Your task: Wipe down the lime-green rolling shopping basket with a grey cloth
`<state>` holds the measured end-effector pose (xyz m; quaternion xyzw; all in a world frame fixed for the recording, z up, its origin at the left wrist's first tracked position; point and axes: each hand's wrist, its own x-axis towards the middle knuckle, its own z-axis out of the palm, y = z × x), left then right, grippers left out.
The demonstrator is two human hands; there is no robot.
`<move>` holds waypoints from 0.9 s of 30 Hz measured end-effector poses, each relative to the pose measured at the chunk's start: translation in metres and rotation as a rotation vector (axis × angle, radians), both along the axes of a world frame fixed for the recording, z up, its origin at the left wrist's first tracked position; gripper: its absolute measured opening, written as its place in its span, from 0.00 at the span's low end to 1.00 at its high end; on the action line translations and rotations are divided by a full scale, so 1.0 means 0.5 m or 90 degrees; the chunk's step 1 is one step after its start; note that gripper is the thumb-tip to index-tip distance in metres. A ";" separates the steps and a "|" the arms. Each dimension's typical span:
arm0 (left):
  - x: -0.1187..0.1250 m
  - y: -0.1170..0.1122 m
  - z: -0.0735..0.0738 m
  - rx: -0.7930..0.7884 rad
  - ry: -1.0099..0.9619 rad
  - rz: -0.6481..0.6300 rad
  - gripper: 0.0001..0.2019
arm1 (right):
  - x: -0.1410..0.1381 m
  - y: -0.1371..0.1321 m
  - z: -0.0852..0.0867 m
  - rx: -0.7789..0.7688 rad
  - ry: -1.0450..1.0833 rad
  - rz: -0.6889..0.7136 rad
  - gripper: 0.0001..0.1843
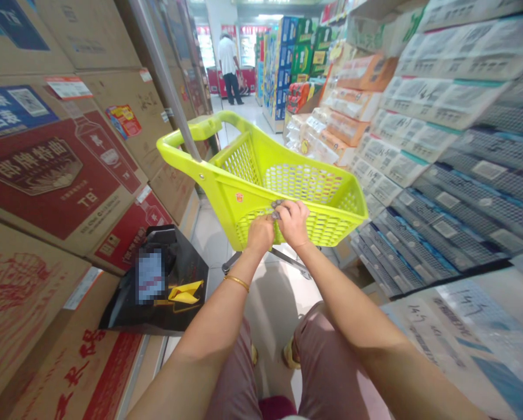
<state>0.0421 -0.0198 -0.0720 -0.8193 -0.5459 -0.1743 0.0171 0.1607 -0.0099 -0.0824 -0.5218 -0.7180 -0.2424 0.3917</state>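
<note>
A bright yellow-green plastic shopping cart (226, 201) stands in front of me, its long perforated side facing me. My right hand (293, 221) is closed around a crumpled grey cloth (276, 205) against the upper part of that side. Right beside it, my left hand (260, 232) is closed too, with its fingers at the edge of the same cloth. Part of the cloth is hidden under my fingers. Inside the basket, a perforated flap (237, 160) stands near the handle end.
Stacked cardboard cartons (55, 169) line the left side. A black bag (178, 309) with a yellow item stands on the floor before them. Packaged goods (419, 128) are piled high on the right. A metal pole (169, 76) rises by the cart handle. Farther back stands a person (230, 64).
</note>
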 end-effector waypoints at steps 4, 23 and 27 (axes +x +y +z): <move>-0.002 0.002 0.000 -0.001 -0.009 0.003 0.14 | -0.001 0.014 0.009 0.029 0.029 -0.011 0.12; -0.009 0.011 -0.003 -0.012 -0.052 -0.004 0.13 | 0.016 -0.008 -0.049 -0.045 -0.099 0.054 0.11; -0.009 0.014 -0.008 -0.003 -0.037 -0.002 0.14 | 0.000 0.006 0.002 0.045 -0.003 0.009 0.11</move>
